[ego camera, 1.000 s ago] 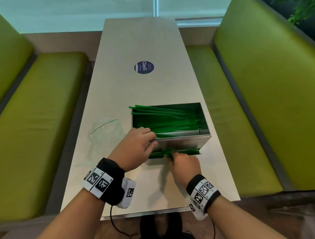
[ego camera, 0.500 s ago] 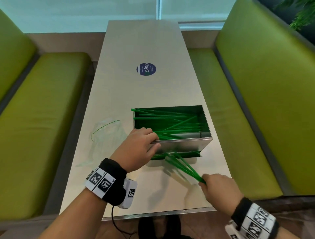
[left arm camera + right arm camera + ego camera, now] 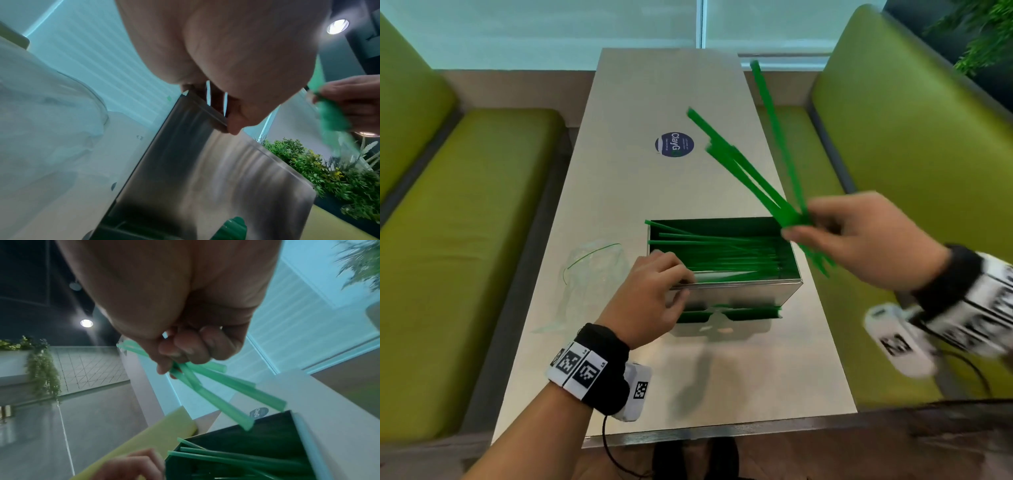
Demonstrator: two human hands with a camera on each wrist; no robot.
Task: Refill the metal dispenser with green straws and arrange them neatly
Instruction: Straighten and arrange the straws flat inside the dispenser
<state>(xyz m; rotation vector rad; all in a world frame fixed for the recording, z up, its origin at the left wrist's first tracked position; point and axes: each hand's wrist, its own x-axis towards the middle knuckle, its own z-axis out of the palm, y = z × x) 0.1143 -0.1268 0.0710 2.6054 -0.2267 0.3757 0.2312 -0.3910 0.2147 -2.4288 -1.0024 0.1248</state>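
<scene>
A metal dispenser (image 3: 736,294) stands open-topped on the table, with several green straws (image 3: 715,246) lying lengthwise inside and more in its front slot (image 3: 743,312). My left hand (image 3: 654,294) grips the near left corner of the box, fingers over the rim, thumb on the front wall (image 3: 232,126). My right hand (image 3: 859,240) is raised above the right end of the box and pinches a fanned bunch of green straws (image 3: 750,174) that points up and away; the same bunch (image 3: 218,389) shows in the right wrist view above the open box (image 3: 246,451).
A crumpled clear plastic bag (image 3: 592,270) lies on the table left of the dispenser. A round blue sticker (image 3: 674,144) marks the table's middle. Green padded benches (image 3: 458,240) run along both sides, and a window lies beyond the far end.
My right hand pulled a bunch of straws out of the front slot, drew it back to the right, then lifted it above the box's right end. My left hand stayed on the corner.
</scene>
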